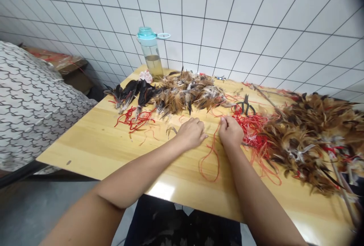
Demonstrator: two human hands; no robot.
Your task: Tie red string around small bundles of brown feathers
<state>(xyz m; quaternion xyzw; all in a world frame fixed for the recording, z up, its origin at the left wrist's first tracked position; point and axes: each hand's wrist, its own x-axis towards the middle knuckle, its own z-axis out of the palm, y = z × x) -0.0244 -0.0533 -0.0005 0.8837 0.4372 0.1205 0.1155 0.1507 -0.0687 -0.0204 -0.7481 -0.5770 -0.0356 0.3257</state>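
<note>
My right hand (231, 131) is closed, thumb on top, at a red string (209, 159) that hangs in a loop over the tabletop beside it. Left of it, my left hand (191, 134) rests low over the wood with its fingers curled in; whatever they hold is hidden. A small dark feather (171, 130) lies by the left wrist. Just beyond both hands spreads a pile of brown feathers (173, 96). Black feather bundles (143, 93) lie to its left, above a tangle of red string (135, 120). Black-handled scissors (245, 106) lie beyond my right hand.
A heap of red strings (253, 128) and large brown feather bundles (318, 136) with sticks cover the table's right side. A water bottle (152, 54) stands at the back near the tiled wall (193, 14). Patterned cloth (36, 109) bulges at left, beyond the wooden table (93, 147).
</note>
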